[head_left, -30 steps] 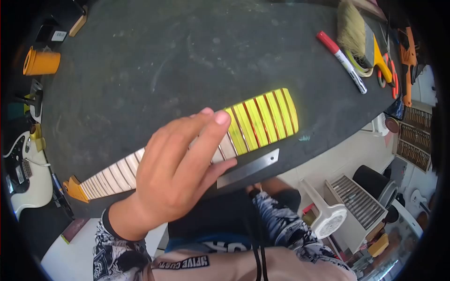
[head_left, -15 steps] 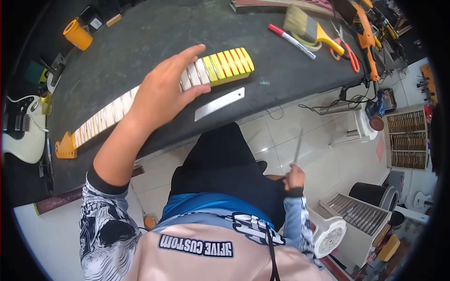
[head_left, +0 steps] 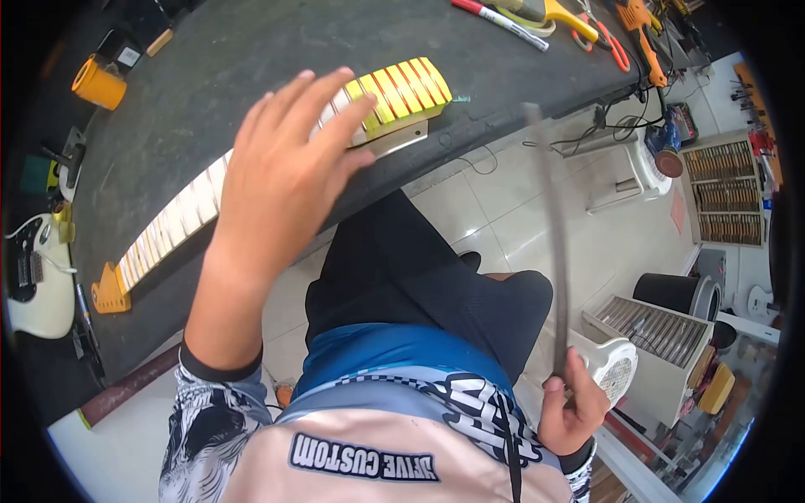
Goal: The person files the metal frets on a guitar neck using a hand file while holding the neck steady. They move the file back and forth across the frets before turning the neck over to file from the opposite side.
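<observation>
My left hand (head_left: pixel 289 172) lies over the middle of a guitar neck (head_left: pixel 180 201), fingers spread and thumb toward the near edge. Whether every fingertip touches the neck is hard to tell. White and yellow tape covers the fretboard between the frets, with the yellow tape (head_left: pixel 404 90) at the far right end. The headstock (head_left: pixel 109 289) points to the lower left. Beside the yellow end lies a flat metal strip (head_left: pixel 404 137) with a small hole, partly hidden. My right hand (head_left: pixel 579 407) is closed round the lower end of a long thin file (head_left: pixel 557 235), held nearly upright off the bench.
A red marker (head_left: pixel 501 23), orange-handled scissors (head_left: pixel 616 52) and a yellow-handled brush (head_left: pixel 570 15) lie on the dark bench (head_left: pixel 193 92). An orange cup (head_left: pixel 99 84) and a white guitar body (head_left: pixel 42 285) are at left. White stools stand right.
My right hand has come up and closer with the file. My left hand's fingers have shifted and spread over the neck. The view has tilted, and the metal strip is now more hidden.
</observation>
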### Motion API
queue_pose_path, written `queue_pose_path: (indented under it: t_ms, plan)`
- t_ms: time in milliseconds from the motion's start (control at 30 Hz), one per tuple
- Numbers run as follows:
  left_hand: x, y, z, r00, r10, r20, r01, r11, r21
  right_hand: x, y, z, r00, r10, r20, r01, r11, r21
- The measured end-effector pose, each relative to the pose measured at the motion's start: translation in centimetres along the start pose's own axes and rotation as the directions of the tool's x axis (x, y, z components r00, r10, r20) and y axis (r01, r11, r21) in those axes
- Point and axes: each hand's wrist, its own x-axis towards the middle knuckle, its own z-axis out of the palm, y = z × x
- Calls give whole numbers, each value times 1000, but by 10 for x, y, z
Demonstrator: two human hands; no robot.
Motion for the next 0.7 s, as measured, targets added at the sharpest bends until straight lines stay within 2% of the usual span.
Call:
queue_pose_path:
  t_ms: [33, 67, 167, 200, 300, 533, 700]
  plan:
    - [-3, 3, 1, 1000, -6, 15, 6, 1000, -15, 10, -7, 0, 990, -119, 74, 124, 990, -62]
    - [-6, 7, 3, 999, -13, 31, 14, 999, -31, 17, -12, 5, 981, -178, 71, 184, 979, -87]
    - [-12, 11, 11, 999, -37, 37, 38, 999, -38, 31, -33, 11, 977, -153, 149, 167, 982, -92]
    - [-13, 11, 14, 999, -35, 19, 36, 999, -30, 35, -34, 13, 970, -208, 125, 223, 968, -117]
    - [-14, 9, 17, 999, -39, 3, 39, 999, -30, 44, -41, 13, 961, -239, 140, 263, 945, -192]
    - [-14, 9, 19, 999, -44, 12, 44, 998, -40, 46, -56, 12, 957, -209, 202, 261, 925, -277]
    - [-12, 10, 18, 999, -48, 16, 49, 998, -41, 46, -69, 5, 937, -163, 308, 253, 927, -279]
